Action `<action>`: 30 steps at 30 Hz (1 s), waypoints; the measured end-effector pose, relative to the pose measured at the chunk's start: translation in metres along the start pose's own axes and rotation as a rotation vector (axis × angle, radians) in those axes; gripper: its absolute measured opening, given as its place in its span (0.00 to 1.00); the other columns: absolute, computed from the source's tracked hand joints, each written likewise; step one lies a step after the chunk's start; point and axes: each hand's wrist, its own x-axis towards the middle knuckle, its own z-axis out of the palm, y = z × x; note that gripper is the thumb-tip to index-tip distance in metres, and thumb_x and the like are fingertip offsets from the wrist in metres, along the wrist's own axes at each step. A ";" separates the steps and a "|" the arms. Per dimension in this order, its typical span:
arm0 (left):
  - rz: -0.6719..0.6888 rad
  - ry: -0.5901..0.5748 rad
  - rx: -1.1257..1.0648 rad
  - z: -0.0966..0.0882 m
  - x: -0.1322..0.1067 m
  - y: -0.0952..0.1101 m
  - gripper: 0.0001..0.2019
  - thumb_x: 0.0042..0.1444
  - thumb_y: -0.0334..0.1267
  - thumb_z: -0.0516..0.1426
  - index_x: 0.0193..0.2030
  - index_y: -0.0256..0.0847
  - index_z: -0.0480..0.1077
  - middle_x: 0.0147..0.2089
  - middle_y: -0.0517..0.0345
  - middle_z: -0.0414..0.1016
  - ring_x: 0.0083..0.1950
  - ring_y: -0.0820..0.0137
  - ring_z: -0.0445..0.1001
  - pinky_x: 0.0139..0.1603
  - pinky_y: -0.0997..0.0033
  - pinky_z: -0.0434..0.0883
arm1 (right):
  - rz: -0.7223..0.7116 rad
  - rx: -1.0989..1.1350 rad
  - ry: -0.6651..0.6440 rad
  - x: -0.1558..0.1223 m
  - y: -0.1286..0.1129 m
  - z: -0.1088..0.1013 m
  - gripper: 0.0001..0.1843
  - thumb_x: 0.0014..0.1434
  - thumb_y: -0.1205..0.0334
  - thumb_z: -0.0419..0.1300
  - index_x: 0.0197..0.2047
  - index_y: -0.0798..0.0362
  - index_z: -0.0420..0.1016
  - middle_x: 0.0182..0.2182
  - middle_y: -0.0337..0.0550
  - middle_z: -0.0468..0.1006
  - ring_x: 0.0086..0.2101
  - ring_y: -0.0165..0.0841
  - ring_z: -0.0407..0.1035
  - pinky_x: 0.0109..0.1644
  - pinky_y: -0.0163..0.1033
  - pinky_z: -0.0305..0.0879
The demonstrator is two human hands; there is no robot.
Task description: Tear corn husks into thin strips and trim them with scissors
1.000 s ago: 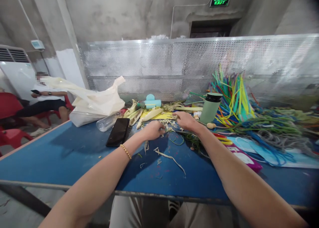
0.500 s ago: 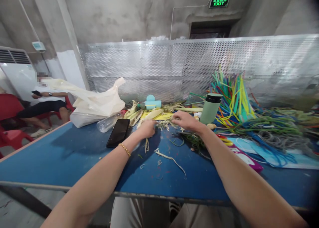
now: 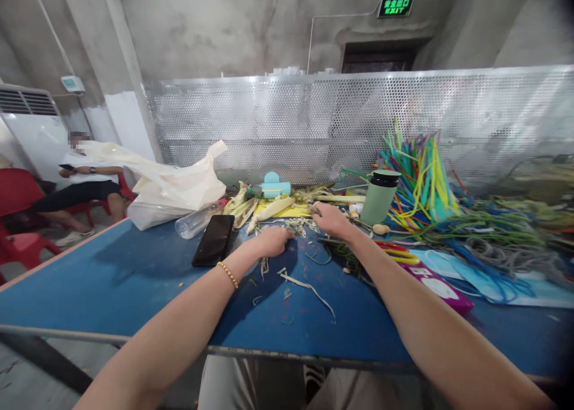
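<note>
- Blue counter (image 3: 147,302): pale shreds (image 3: 301,226) lie toward its far edge, between the left hand (image 3: 277,241) and right hand (image 3: 330,220).
- Both hands are part-curled; whether either grips anything (their undersides are hidden) I cannot tell.
- Black phone (image 3: 213,240) left of the left hand.

Diffuse light, shadows on table (image 3: 107,290), glare on metal panel (image 3: 251,123), right edge seemingly blurred

Pale shreds (image 3: 301,226) — thin, loose
</note>
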 end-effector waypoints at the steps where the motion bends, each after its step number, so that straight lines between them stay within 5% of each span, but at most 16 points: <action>1: -0.009 -0.012 0.023 0.000 -0.001 0.002 0.16 0.52 0.29 0.54 0.44 0.45 0.76 0.46 0.49 0.80 0.51 0.63 0.75 0.54 0.67 0.67 | 0.002 -0.013 -0.017 0.001 -0.001 0.003 0.15 0.61 0.63 0.50 0.44 0.58 0.75 0.44 0.56 0.79 0.45 0.41 0.72 0.43 0.35 0.60; 6: -0.020 -0.083 0.097 0.000 -0.008 0.017 0.14 0.52 0.29 0.54 0.43 0.40 0.76 0.42 0.42 0.79 0.47 0.58 0.76 0.52 0.63 0.67 | -0.021 -0.046 -0.099 0.004 -0.010 0.018 0.16 0.54 0.66 0.55 0.44 0.54 0.78 0.45 0.53 0.80 0.45 0.39 0.73 0.42 0.34 0.61; 15: 0.047 -0.185 0.296 0.000 -0.015 0.036 0.26 0.54 0.26 0.48 0.59 0.40 0.67 0.55 0.37 0.72 0.51 0.50 0.74 0.48 0.56 0.68 | -0.008 -0.096 -0.174 -0.003 -0.005 0.023 0.17 0.54 0.70 0.55 0.46 0.58 0.78 0.47 0.59 0.78 0.48 0.43 0.72 0.45 0.38 0.64; 22: 0.034 -0.150 0.208 -0.001 -0.015 0.036 0.24 0.53 0.26 0.52 0.57 0.43 0.69 0.53 0.42 0.74 0.51 0.56 0.74 0.51 0.62 0.67 | 0.052 -0.059 -0.103 0.002 0.009 0.009 0.16 0.61 0.65 0.53 0.47 0.60 0.76 0.49 0.61 0.76 0.48 0.44 0.72 0.45 0.38 0.63; 30: 0.103 -0.204 0.284 -0.002 -0.016 0.037 0.26 0.55 0.25 0.49 0.60 0.43 0.66 0.60 0.47 0.71 0.58 0.60 0.70 0.57 0.63 0.66 | 0.008 0.011 -0.082 0.015 -0.014 0.018 0.18 0.64 0.61 0.49 0.48 0.61 0.75 0.45 0.59 0.79 0.45 0.40 0.72 0.41 0.35 0.60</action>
